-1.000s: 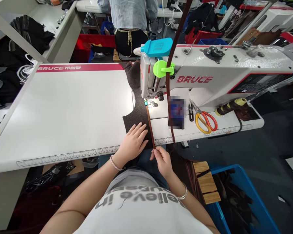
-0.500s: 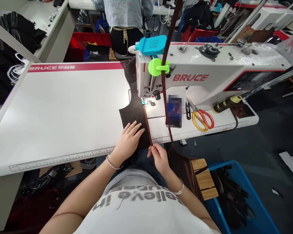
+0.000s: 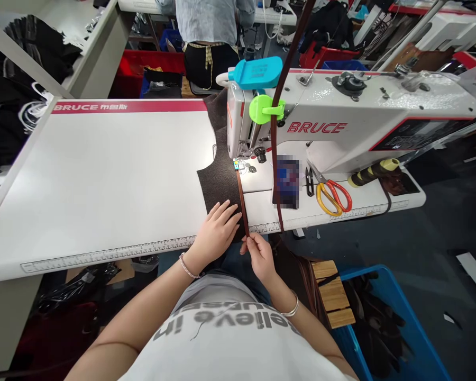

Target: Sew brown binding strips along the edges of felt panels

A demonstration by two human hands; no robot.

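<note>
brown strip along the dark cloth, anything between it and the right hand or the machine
Nothing visible: the right hand pinches the brown strip, and its run up to the sewing machine looks uncovered. The left hand lies beside it, on the dark cloth.

Fabric panel (image 3: 222, 182): dark brown, matt; left edge cut in a concave curve ending in a pointed corner.
Panel pose: flat on the white sewing table (image 3: 122, 174), running from rear edge to front edge, passing beside and partly behind the machine head (image 3: 238, 124).
Trim strip (image 3: 243, 201): narrow, reddish brown.
Strip pose: straight, along the panel's right edge, from the needle area to the table's front edge.
</note>
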